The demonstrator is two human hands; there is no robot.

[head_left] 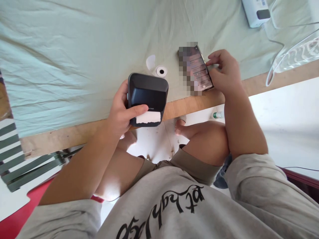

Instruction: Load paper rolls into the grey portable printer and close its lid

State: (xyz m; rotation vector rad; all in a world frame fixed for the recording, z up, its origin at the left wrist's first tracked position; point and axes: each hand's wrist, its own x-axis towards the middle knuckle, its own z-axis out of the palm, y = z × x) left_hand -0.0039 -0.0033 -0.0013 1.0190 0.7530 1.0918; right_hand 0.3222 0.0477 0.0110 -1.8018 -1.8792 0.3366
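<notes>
My left hand grips a black portable label printer, holding it up over the table's front edge. The thumb lies across its front, and a strip of white paper with a torn edge sticks out of its slot. A smartphone with its screen lit lies at a slant near the table's edge, partly pixelated. My right hand rests beside its right side, fingers bent and apart, fingertips close to the edge; whether they touch it I cannot tell. Just behind the printer sits a small white paper roll with a loose end.
Pale green cloth covers the table, with a bare wooden edge in front. At the right are a white device, a white cable and clear ridged plastic. A green-and-white item shows below the table.
</notes>
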